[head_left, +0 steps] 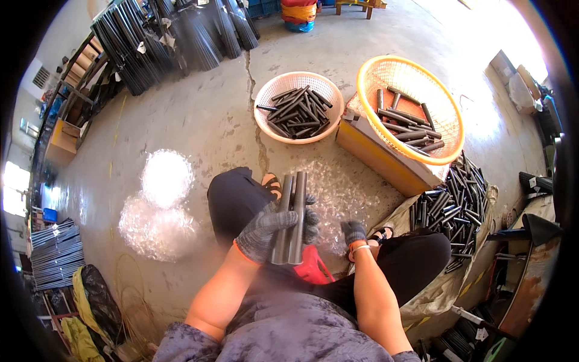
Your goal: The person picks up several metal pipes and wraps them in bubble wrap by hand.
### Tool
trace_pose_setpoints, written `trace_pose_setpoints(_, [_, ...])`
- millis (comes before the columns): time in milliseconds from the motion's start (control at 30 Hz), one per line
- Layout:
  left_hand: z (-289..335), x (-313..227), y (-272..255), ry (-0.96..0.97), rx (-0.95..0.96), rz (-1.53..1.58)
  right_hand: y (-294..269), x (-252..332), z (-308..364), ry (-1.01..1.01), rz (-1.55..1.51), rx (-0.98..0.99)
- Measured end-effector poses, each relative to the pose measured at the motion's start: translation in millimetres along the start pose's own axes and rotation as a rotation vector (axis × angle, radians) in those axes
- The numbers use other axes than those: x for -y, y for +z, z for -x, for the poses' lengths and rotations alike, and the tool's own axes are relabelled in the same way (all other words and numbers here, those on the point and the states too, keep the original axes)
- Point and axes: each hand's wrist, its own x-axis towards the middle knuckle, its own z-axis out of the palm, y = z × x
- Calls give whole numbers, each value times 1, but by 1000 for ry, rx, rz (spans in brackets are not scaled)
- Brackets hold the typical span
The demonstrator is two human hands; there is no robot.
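My left hand (269, 227), in a grey knit glove with an orange cuff, is wrapped round a small bundle of dark tubes (297, 220). The tubes stand side by side in front of my lap, their ends pointing away from me and toward me. My right hand (354, 231), also gloved, hangs lower to the right beside my foot, above scattered clear plastic scraps (325, 202). Its fingers are too small and dark to make out. Between my legs a red plastic piece (312, 265) shows in part.
A pink basket (265, 123) of dark tubes stands ahead. An orange basket (456, 130) with more tubes sits on a cardboard box (380, 157). Loose tubes (455, 208) pile on a sheet at the right. Clear plastic heaps (158, 220) lie left; long rods (205, 36) stand behind.
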Motion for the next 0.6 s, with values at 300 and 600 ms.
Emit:
trace_pose_setpoints(300, [2,6,-22,-6,-36,40,-121,193,133,-554,-1101,178])
trace_pose_setpoints(600, [5,-1,-2,-16,-6,-79,-81,149,93,-438,-993,260])
